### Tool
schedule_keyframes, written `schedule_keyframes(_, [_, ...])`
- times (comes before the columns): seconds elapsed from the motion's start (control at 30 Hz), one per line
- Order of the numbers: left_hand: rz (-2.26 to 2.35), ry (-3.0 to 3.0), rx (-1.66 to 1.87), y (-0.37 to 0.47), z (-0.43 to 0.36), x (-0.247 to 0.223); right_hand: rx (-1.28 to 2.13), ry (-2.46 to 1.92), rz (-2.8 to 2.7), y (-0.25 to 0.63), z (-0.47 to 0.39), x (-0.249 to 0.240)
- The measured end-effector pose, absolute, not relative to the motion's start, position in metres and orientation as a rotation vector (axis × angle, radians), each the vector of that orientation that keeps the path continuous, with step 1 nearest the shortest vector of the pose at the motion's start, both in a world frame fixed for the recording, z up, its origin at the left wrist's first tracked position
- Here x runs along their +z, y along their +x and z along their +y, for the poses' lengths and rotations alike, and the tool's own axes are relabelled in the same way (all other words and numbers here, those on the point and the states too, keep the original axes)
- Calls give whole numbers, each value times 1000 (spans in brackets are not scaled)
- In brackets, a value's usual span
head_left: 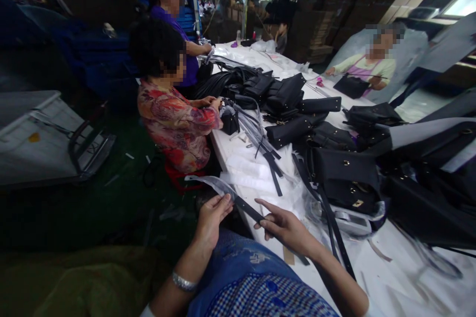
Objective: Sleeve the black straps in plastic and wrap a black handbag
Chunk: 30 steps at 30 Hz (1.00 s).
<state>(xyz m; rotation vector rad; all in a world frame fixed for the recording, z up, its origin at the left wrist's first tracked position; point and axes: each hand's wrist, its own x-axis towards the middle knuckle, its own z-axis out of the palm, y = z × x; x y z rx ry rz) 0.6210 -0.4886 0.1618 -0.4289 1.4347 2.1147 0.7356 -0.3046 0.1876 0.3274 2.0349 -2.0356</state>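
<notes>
A black bag strap (247, 209) is stretched at a slant between my two hands, above the table's near edge. Clear plastic film (212, 183) covers its far left end and sticks out past my fingers. My left hand (212, 218) pinches the strap where the film ends. Further down, my right hand (285, 227) grips it between thumb and fingers, with the index finger stretched out. The strap's lower end emerges beneath my right wrist. To the right, a black handbag (344, 178) with gold fittings lies beside more loose black straps (329, 218).
The white table (232, 151) runs away from me, with black bags (282, 91) piled along it. Two co-workers (178, 124) work along its left side, and another (366, 67) holds a bag across it. A white cart (44, 138) stands on the floor at left.
</notes>
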Motion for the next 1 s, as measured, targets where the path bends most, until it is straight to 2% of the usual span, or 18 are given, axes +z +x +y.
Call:
schedule_keyframes(0.17, [1337,-219,2035,647,-469,162,-1994,327,2229,716,-311,195])
schedule_keyframes(0.37, [1422,-463,2128,620,-491,162,-1907,272,2069,736,-296,190])
schedule_keyframes(0.63, [1328,-284,2001,640,-464,166,-1954,351,2298,713,-305,198])
schedule_keyframes(0.77, [1403,-415,2042,626,-468,164,-1945,297,2153,721,-293,200])
schedule_keyframes(1.0, [1371,-204,1906,636,-449,165,-2007,496,2217,714,-296,182])
